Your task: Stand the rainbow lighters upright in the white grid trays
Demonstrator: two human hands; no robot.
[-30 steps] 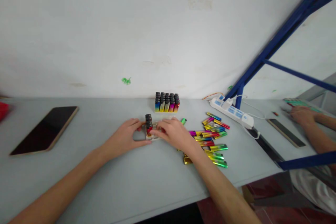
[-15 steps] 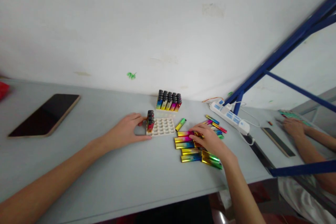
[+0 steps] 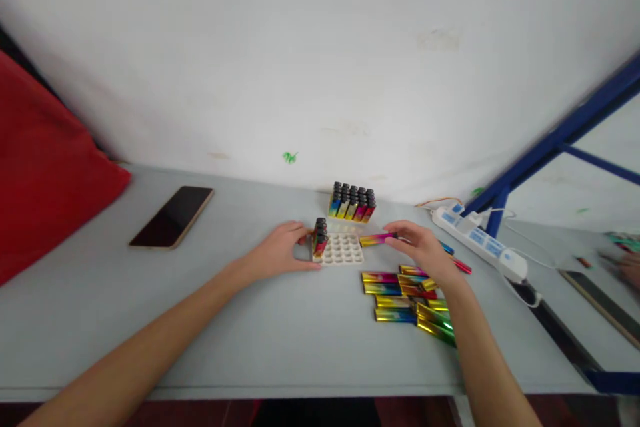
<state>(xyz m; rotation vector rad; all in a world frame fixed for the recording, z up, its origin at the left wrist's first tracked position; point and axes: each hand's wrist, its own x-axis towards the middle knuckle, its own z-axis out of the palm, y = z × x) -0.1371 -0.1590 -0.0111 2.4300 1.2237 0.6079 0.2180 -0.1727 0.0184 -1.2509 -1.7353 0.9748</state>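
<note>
A white tray (image 3: 345, 250) with rows of round holes lies on the table. Along its left edge a row of black-topped lighters (image 3: 321, 237) stands upright. My left hand (image 3: 277, 253) spans that left end, thumb at the front corner and fingers behind, gripping it. Just right of the tray, my right hand (image 3: 417, 247) pinches a yellow-and-magenta lighter (image 3: 375, 239) by its dark end, its yellow end pointing at the tray. In front of this hand lies a loose pile of shiny metallic-coloured lighters (image 3: 393, 302).
A block of upright lighters (image 3: 353, 205) stands by the wall. A phone-like dark slab (image 3: 173, 217) lies left, near a red cloth-like object (image 3: 45, 167). To the right are a power strip (image 3: 480, 240) with cables and a blue metal frame (image 3: 500, 203). Another person's hand (image 3: 631, 265) shows at the right edge.
My right hand has left the pile and moved up beside the tray with a yellow-and-magenta lighter. My left hand stays at the tray. The view has turned left.
</note>
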